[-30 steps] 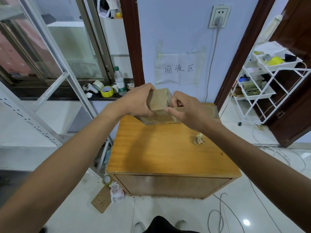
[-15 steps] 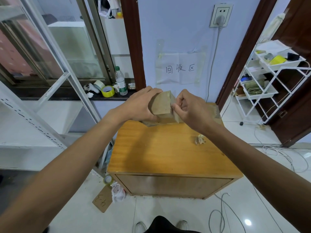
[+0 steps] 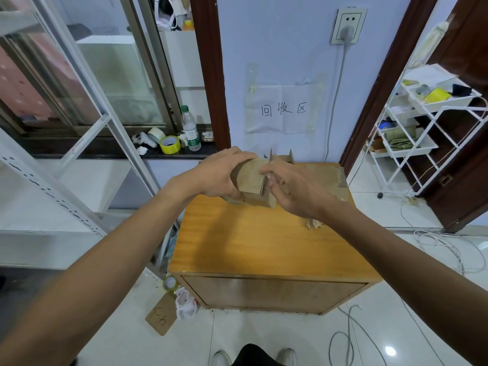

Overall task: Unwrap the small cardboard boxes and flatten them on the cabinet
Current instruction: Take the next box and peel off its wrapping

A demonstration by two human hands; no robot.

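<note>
Cardboard sits between both my hands: a small cardboard box (image 3: 249, 178), held over the far part of the cabinet (image 3: 264, 241). I cannot tell whether its lower corner touches the wood. My left hand (image 3: 219, 175) wraps the box from its left side, with the fingers curled over the top edge. My right hand (image 3: 298, 188) is close against the box's right edge, its fingertips (image 3: 264, 170) pinching there, where something shiny shows. The two hands are together, with only the box between them.

Behind the box, at the back of the cabinet top, flat cardboard sheets (image 3: 319, 175) lie against the wall, and another box (image 3: 282, 157) stands with its flaps up. A crumpled wad of tape (image 3: 314, 224) lies on the wood just beside my right wrist.

On the wall above hangs a taped paper sign (image 3: 284, 109), and a wall socket (image 3: 347, 25) has a plug in it. On the dark sill to the left, a yellow tape roll (image 3: 170, 145) stands near a water bottle (image 3: 190, 129). A white wire rack (image 3: 422, 128) stands to the right. On the floor by the cabinet's left corner lies a cardboard scrap (image 3: 161, 317).
</note>
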